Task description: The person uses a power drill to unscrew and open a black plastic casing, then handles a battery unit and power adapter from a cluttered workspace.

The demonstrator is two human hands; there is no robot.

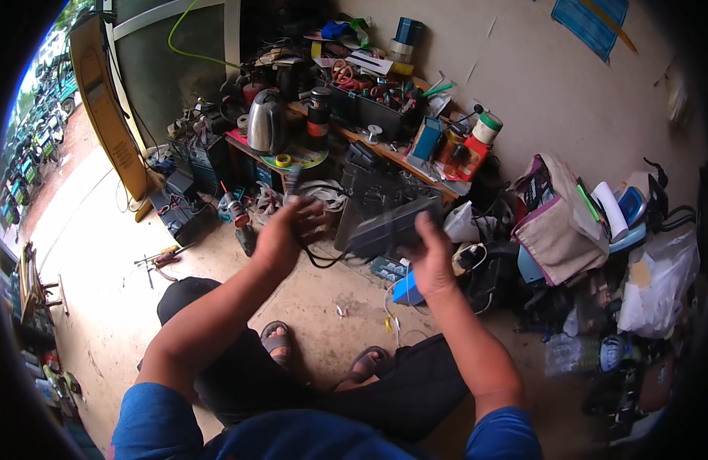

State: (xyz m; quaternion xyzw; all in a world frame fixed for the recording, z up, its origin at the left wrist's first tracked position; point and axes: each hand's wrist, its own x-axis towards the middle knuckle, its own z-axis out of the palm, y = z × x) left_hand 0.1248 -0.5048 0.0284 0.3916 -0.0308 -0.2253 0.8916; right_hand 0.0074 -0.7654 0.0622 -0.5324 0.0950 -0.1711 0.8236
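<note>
A dark, box-shaped device [392,228], resembling a charger or power adapter, is gripped at its right end by my right hand [434,257], thumb on top. From its left end a black cable [320,263] loops across to my left hand [289,234]. The left fingers are curled around the cable's end and smeared by motion. A greyish tip, perhaps the plug, sticks up beyond the left thumb, too blurred to name surely. Both hands are held up in front of me, above the floor.
A low bench behind carries a metal kettle [267,123], a yellow tape roll [283,160] and a black toolbox [369,111]. On the floor at left are a battery unit [181,215] and a drill [237,218]. A cloth bag [561,222] and plastic bags crowd the right.
</note>
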